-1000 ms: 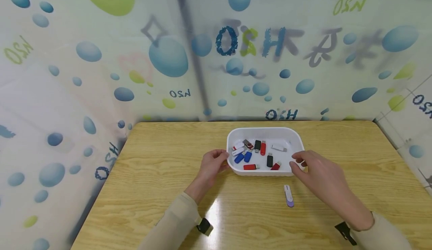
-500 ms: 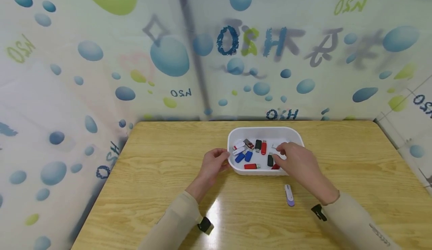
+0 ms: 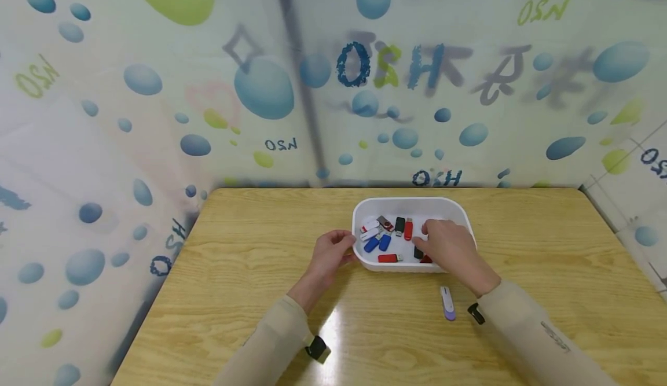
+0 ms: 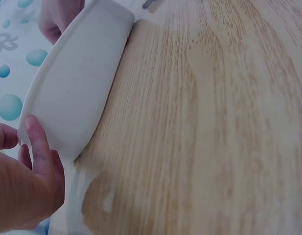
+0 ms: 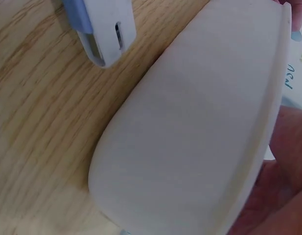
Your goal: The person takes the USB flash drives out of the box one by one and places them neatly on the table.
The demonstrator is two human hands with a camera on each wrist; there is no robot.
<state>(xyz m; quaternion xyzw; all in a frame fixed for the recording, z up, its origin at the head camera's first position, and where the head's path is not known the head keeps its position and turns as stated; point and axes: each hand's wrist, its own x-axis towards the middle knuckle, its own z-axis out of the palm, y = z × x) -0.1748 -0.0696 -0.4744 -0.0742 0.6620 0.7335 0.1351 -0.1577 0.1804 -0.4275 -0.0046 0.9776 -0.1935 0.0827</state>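
A white plastic tray (image 3: 403,267) stands on the table with several USB sticks in it. My left hand (image 3: 329,253) pinches its left end, thumb at the rim and a finger against the outer wall in the left wrist view. Over the tray's right half is my right hand (image 3: 450,253), thumb and index fingertip apart with nothing visible between them. Near those fingertips lie a red USB stick (image 3: 409,230) and a partly covered black USB stick (image 3: 418,252). Its other fingers are hidden, and the tray wall blocks them in the right wrist view.
A white and purple USB stick (image 3: 447,303) lies on the wooden table (image 3: 250,241) in front of the tray. Blue USB sticks (image 3: 384,242), white ones (image 3: 370,234) and another red one (image 3: 389,258) lie left in the tray. A patterned curtain (image 3: 260,85) hangs behind.
My right hand has moved left from the tray's right end to above its inside, covering the white USB stick there. The left hand has kept its hold on the tray.
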